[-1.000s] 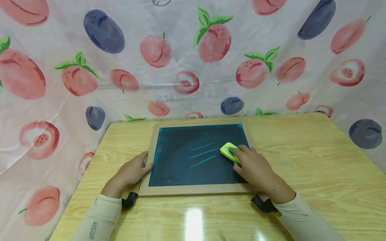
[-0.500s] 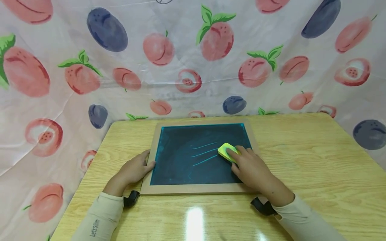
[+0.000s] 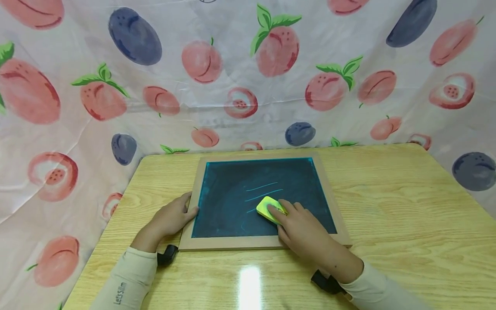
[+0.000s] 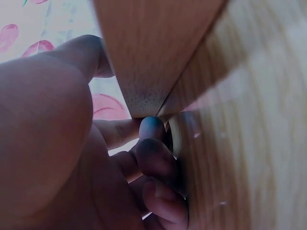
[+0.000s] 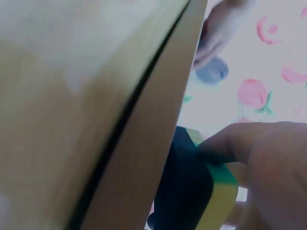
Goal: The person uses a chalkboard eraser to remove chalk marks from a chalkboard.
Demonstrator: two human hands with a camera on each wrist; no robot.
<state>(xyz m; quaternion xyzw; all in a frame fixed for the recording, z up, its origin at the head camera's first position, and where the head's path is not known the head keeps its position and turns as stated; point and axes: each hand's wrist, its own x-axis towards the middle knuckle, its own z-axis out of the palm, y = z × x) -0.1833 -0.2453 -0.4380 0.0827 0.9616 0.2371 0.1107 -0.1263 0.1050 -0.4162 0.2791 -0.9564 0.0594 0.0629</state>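
A small chalkboard (image 3: 224,181) with a pale wooden frame lies on the table. My left hand (image 3: 170,218) grips its left edge, thumb over the frame; in the left wrist view the fingers curl beside the frame's side (image 4: 153,52). Between thumb and fingers, my right hand (image 3: 300,224) holds a yellow chalkboard eraser (image 3: 266,208) on the board, right of centre. Its dark pad (image 5: 184,182) faces the board in the right wrist view. Blue chalk lines (image 3: 263,195) slant across the middle; the eraser covers the right part of the lowest one.
The wood-grain table (image 3: 387,198) extends to the right of the board and in front of it. Behind hangs a fruit-print cloth (image 3: 240,56). Black camera mounts (image 3: 167,255) sit at both wrists, below light sleeves (image 3: 128,275).
My right hand has slid the eraser left and toward me, over the lowest chalk line. The right ends of the upper lines remain visible. My left hand keeps its place.
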